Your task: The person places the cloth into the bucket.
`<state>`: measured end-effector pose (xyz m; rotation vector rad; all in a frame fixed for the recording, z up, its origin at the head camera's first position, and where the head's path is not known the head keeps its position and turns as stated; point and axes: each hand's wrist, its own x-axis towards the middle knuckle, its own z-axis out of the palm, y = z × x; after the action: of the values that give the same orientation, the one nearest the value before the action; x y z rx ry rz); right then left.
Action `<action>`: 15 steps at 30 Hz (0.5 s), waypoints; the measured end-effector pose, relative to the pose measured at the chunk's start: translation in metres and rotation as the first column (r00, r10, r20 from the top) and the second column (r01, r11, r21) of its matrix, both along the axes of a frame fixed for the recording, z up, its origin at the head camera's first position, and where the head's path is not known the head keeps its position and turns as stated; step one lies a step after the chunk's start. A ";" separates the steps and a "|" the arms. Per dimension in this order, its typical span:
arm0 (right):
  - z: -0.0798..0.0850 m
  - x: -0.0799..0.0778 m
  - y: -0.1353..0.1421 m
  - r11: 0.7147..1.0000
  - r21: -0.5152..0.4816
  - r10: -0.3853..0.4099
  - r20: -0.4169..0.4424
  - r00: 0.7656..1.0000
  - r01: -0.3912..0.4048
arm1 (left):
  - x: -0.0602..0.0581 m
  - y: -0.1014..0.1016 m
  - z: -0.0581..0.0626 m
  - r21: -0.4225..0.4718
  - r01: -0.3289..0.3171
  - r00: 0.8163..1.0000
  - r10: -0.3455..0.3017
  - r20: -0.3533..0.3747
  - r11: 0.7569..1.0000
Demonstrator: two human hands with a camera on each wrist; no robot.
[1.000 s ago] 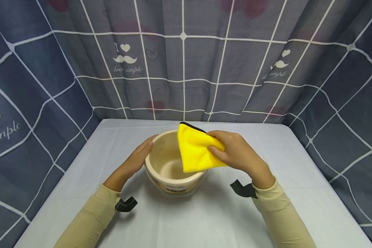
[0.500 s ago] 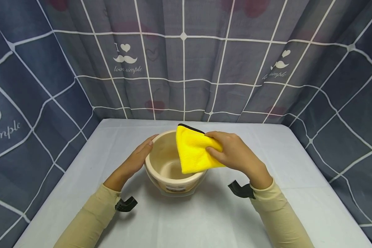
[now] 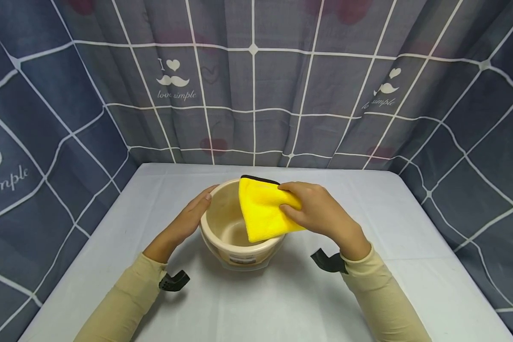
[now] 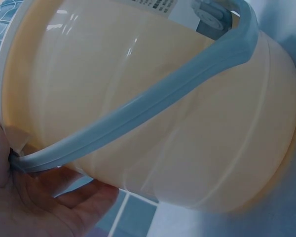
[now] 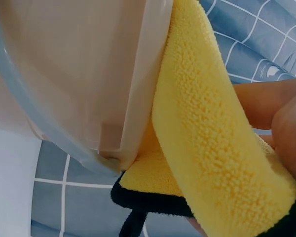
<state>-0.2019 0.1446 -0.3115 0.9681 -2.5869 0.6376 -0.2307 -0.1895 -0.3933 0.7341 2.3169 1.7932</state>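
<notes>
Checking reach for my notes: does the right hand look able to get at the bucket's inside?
Likely yes: the right hand, holding the yellow cloth, is beside the bucket, whose mouth has no lid.

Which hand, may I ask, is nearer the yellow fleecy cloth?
Right: the right hand grips the cloth; the left hand, left of it, holds the round cream bucket.

The grey-blue curtain reads "I", a white heart and a moustache above "love simple"; folds cut a similar print at right to "lo simple"; far left shows "simple". The bucket bears a label, its print apparently too small to read.
</notes>
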 end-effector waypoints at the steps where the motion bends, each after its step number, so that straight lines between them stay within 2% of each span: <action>1: 0.000 0.000 -0.001 1.000 0.002 -0.001 0.000 1.000 0.001 | 0.000 0.000 0.000 -0.001 -0.001 1.000 0.001 -0.001 1.000; 15: 0.003 0.000 -0.014 0.999 0.041 -0.003 -0.002 1.000 0.003 | -0.001 -0.001 -0.002 -0.017 -0.013 1.000 0.013 -0.005 1.000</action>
<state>-0.2017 0.1309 -0.3082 0.9767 -2.6093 0.5848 -0.2313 -0.1907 -0.3949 0.7231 2.3428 1.7761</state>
